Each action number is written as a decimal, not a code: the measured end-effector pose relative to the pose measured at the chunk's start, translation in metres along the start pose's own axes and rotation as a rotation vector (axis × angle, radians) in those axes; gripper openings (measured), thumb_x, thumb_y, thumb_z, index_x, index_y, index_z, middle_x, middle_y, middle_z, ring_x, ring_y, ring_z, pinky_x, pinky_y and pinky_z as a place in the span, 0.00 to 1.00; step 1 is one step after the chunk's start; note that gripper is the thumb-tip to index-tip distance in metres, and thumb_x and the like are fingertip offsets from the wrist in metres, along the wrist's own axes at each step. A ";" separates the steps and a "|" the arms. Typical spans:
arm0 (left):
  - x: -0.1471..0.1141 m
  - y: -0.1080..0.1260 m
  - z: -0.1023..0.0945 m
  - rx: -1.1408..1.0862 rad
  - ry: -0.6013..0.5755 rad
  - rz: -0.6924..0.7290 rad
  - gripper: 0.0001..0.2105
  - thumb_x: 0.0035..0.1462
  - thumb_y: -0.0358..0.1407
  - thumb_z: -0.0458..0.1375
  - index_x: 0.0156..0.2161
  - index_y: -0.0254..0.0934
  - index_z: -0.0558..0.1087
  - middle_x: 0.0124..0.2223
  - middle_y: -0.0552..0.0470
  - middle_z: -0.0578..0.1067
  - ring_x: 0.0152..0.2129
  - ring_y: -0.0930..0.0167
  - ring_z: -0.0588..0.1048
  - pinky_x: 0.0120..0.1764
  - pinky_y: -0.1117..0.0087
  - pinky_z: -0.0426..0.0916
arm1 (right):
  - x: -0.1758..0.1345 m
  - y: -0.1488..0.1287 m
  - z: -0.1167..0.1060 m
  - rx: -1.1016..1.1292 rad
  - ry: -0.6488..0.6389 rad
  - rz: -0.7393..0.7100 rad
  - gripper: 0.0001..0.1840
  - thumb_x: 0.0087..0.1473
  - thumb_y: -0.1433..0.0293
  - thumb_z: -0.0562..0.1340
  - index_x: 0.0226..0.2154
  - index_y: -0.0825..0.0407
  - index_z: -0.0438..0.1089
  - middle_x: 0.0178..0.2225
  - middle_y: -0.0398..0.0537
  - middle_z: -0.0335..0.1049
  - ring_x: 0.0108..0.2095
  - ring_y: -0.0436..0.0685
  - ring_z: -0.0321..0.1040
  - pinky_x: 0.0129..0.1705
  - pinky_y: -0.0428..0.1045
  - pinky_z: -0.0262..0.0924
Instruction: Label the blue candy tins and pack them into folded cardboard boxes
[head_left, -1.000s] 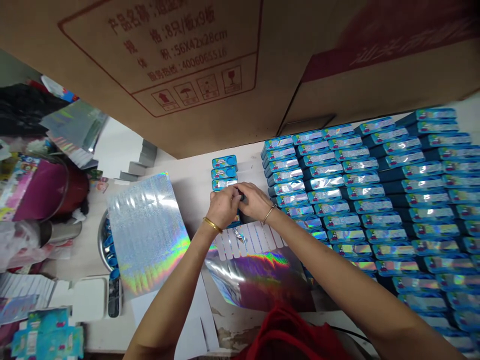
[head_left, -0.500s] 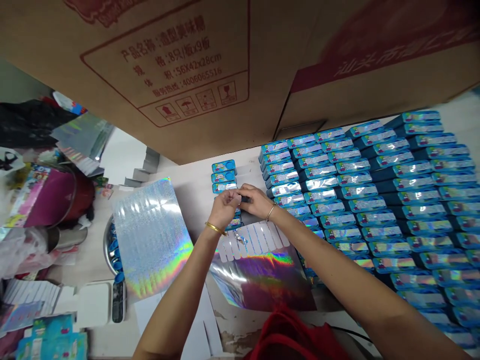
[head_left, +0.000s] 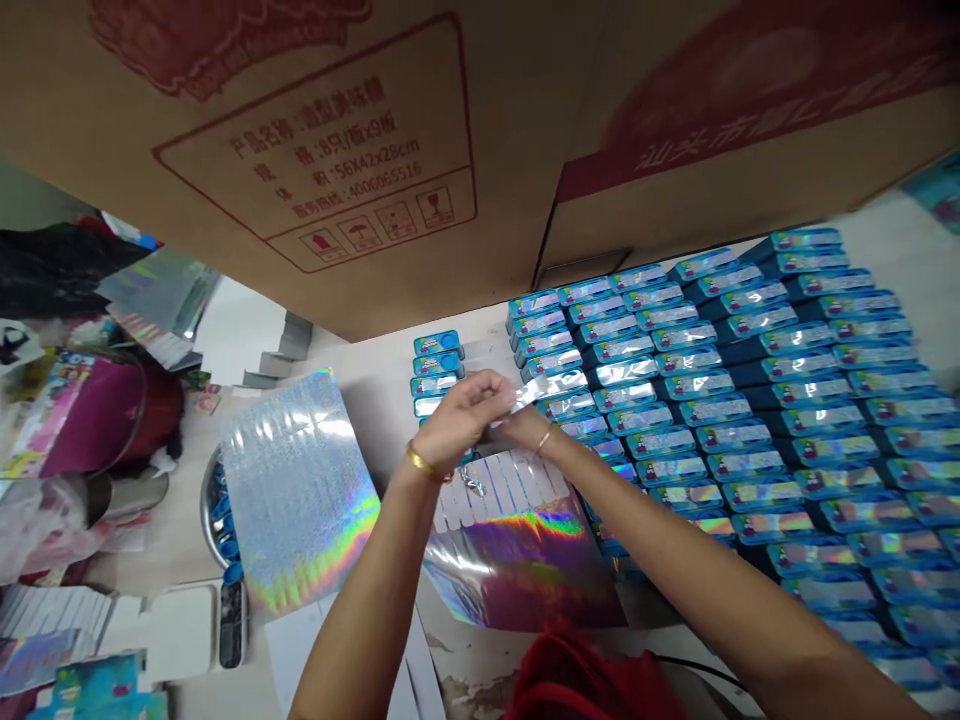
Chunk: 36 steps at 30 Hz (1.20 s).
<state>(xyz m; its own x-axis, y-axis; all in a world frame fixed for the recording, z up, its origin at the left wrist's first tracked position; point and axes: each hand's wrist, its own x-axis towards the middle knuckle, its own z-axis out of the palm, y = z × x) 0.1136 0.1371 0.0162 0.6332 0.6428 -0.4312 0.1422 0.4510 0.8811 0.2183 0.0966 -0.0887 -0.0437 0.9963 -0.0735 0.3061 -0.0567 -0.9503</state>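
Note:
My left hand [head_left: 469,415] is closed, thumb and fingers pinched on one end of a shiny silver sticker strip [head_left: 531,392]. Close beside it, just below the strip, is my right hand [head_left: 525,428]; its fingers are blurred and partly hidden, so their grip does not show. Beneath both hands lies a holographic sticker sheet [head_left: 517,560] with a row of long rounded strips along its upper part. A short column of small blue boxes [head_left: 436,343] stands beyond my left hand, some partly covered by it.
Many rows of blue boxes with shiny strips [head_left: 697,385] fill the right side. A large cardboard carton [head_left: 420,290] blocks the back. To the left lie another holographic sheet [head_left: 292,480], a metal bowl [head_left: 206,510] of blue pieces and a white scale-like device [head_left: 182,632].
A silver strip now shows at my left fingertips. My right hand has turned and dropped lower; the dark thing between the hands is no longer visible. The view has shifted slightly.

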 end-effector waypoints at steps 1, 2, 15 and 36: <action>-0.007 -0.001 -0.008 -0.031 -0.005 -0.017 0.13 0.48 0.43 0.62 0.28 0.35 0.66 0.25 0.57 0.65 0.22 0.77 0.63 0.28 0.74 0.59 | -0.005 -0.005 -0.004 0.092 0.026 0.066 0.28 0.58 0.48 0.49 0.39 0.53 0.71 0.31 0.48 0.72 0.31 0.54 0.68 0.33 0.50 0.65; -0.013 -0.004 -0.016 -0.042 -0.007 -0.039 0.14 0.48 0.44 0.62 0.28 0.35 0.65 0.25 0.57 0.65 0.21 0.78 0.62 0.27 0.75 0.58 | -0.011 -0.011 -0.009 0.219 0.052 0.153 0.32 0.57 0.45 0.47 0.37 0.53 0.71 0.28 0.48 0.71 0.28 0.54 0.68 0.29 0.49 0.64; -0.043 -0.040 -0.044 -0.013 0.163 -0.103 0.18 0.40 0.39 0.67 0.36 0.35 0.70 0.28 0.57 0.69 0.23 0.78 0.66 0.28 0.75 0.60 | -0.048 -0.058 0.000 0.271 0.240 0.244 0.23 0.51 0.49 0.60 0.20 0.50 0.61 0.18 0.38 0.56 0.20 0.48 0.52 0.23 0.46 0.49; -0.002 -0.073 -0.084 0.580 0.569 -0.059 0.21 0.47 0.29 0.59 0.48 0.38 0.63 0.24 0.60 0.68 0.21 0.74 0.69 0.30 0.73 0.61 | 0.006 0.008 0.035 0.195 0.267 0.484 0.19 0.41 0.52 0.62 0.19 0.51 0.66 0.18 0.42 0.65 0.21 0.50 0.58 0.24 0.47 0.51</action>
<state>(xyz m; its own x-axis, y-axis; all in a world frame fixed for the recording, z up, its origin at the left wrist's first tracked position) 0.0381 0.1547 -0.0635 0.1508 0.9146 -0.3751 0.6334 0.2020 0.7470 0.1875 0.0994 -0.1070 0.3067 0.8343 -0.4581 0.0500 -0.4948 -0.8676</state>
